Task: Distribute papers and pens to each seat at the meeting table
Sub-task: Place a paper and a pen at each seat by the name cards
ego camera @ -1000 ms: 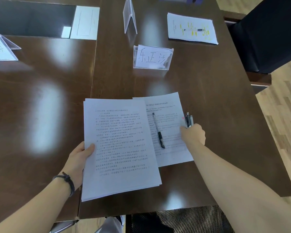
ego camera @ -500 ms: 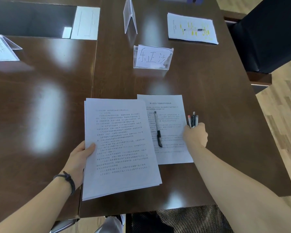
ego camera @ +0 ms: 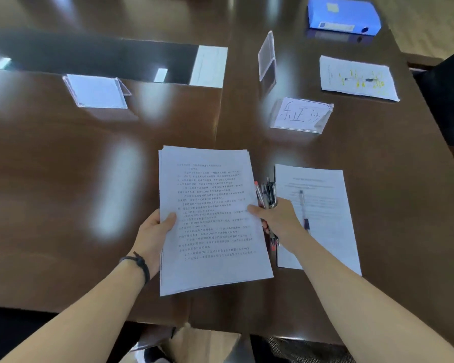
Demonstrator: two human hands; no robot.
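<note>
On the dark table point(ego camera: 76, 179), name cards point(ego camera: 300, 115) stand beyond my paper stack point(ego camera: 210, 218), its long side pointing away. Left hand point(ego camera: 152, 231) grips its edge; right hand point(ego camera: 279, 221) clutches pens point(ego camera: 269, 195), thumb on the stack, beside a placed sheet point(ego camera: 323, 205) bearing a pen point(ego camera: 303, 208) lengthwise.

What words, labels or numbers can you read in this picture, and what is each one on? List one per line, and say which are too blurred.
"乐正沙", handwritten: name card in the clear stand.
Printed lines on the paper stack held in both hands: too small and blurred to read.
Sheet with a pen on it: print unreadable.
Far sheet with yellow marks: unreadable.
Blue box labels: too blurred.
Left name card: no text made out.
</note>
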